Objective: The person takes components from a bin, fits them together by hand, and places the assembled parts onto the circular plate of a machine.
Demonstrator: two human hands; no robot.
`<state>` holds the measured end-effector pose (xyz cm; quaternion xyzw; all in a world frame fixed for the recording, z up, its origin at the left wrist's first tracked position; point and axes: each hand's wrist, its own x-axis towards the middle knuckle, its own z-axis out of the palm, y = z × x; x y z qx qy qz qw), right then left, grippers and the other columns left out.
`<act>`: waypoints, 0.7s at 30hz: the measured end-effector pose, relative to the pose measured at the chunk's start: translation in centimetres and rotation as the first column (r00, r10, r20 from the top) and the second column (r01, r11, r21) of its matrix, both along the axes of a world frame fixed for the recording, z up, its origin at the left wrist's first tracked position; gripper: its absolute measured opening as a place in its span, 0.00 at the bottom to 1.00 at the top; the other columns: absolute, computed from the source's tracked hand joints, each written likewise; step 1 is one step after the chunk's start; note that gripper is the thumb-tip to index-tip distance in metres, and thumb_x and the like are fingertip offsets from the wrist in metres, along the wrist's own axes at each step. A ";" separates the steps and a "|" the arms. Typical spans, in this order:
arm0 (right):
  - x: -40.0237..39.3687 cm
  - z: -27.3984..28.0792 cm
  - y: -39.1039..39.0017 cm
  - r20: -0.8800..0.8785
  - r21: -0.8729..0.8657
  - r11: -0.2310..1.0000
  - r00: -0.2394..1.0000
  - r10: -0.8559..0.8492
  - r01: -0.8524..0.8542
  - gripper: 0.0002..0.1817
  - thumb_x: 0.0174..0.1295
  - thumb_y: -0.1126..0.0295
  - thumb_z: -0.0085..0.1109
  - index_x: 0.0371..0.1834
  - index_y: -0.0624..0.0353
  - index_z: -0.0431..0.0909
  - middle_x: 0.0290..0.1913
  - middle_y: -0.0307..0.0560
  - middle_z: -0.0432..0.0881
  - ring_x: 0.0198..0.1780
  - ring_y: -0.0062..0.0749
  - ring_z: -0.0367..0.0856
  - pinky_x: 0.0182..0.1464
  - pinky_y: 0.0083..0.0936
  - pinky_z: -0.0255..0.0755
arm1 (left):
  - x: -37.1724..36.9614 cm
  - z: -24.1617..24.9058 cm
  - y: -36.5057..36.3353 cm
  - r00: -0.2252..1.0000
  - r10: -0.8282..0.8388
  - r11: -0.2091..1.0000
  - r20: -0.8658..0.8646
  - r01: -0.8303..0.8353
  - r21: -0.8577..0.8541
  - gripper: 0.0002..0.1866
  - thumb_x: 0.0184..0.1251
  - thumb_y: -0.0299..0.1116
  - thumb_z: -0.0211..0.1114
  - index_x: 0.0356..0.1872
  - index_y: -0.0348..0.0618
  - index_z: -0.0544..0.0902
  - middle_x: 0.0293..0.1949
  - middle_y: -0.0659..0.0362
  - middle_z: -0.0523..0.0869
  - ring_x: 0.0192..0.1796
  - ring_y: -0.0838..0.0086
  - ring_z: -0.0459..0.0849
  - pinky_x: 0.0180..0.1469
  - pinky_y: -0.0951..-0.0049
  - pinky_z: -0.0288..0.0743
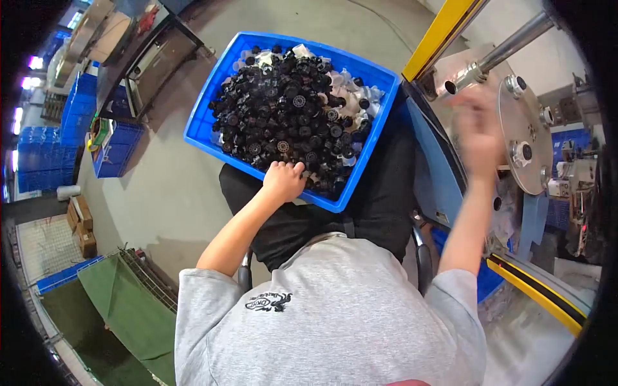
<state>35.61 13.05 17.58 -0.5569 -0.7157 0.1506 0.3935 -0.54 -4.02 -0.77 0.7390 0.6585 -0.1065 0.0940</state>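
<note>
The left hand bends its fingers over the near rim of one blue bin on the person's lap, by uncountably many black parts; any grip is hidden. The right hand, beside one disc with at least four fixtures, is too blurred to tell finger opening or hold.

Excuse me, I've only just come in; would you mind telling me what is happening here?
A seated person in a grey T-shirt has a blue rectangular plastic bin at the lap, heaped with small black round parts and some pale translucent ones. The left hand is at the bin's near rim, beside the black parts. The right hand, blurred, is near a large silvery disc bearing round fittings; whether it holds anything is unclear.
</note>
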 end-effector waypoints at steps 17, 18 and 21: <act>-15.3 -18.5 -3.5 0.130 -0.131 0.846 0.837 0.532 -0.518 0.17 0.51 0.74 0.69 0.45 0.61 0.77 0.49 0.50 0.79 0.42 0.45 0.82 0.45 0.36 0.79 | -3.6 1.4 0.4 -0.640 0.263 0.710 0.722 -0.378 -0.593 0.17 0.66 0.27 0.67 0.56 0.38 0.81 0.49 0.53 0.84 0.50 0.67 0.83 0.54 0.73 0.77; -15.0 -17.8 -3.8 0.134 -0.140 0.842 0.832 0.538 -0.521 0.17 0.51 0.74 0.69 0.45 0.61 0.77 0.49 0.50 0.79 0.42 0.45 0.82 0.45 0.36 0.79 | -2.6 0.9 0.3 -0.647 0.263 0.705 0.716 -0.378 -0.600 0.17 0.66 0.27 0.67 0.56 0.38 0.81 0.49 0.53 0.84 0.50 0.67 0.83 0.54 0.73 0.77; -14.9 -14.1 -5.8 -0.174 -0.368 0.783 0.865 0.471 -0.501 0.17 0.49 0.74 0.69 0.43 0.61 0.77 0.44 0.48 0.82 0.36 0.41 0.82 0.41 0.31 0.78 | 0.3 0.2 0.2 -0.747 0.160 0.663 0.645 -0.402 -0.631 0.17 0.74 0.30 0.63 0.60 0.36 0.78 0.56 0.53 0.82 0.54 0.69 0.82 0.55 0.74 0.76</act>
